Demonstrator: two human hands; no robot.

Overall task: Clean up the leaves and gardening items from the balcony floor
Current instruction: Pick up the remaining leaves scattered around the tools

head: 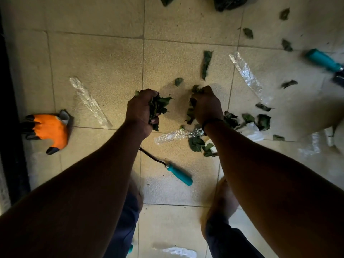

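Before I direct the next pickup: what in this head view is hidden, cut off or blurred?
- Teal-handled tool: working end hidden under left forearm.
- Second teal tool: blurred, cut by right edge.
- Dark bag: cut by top edge.
- Leaf pile: partly behind right hand.
- Left hand: its leaf count unreadable.

Bare tiled floor (104, 58) far-left; loose leaves (230, 121), plastic wrappers (245, 73), teal-handled tool (179, 174) cluttering right.

On the floor (96, 58), a glove (50, 129) lies far left, a hand tool (173, 169) lies near and between the arms, loose leaves (247, 121) lie scattered right, and another tool (323, 60) lies at the far right.
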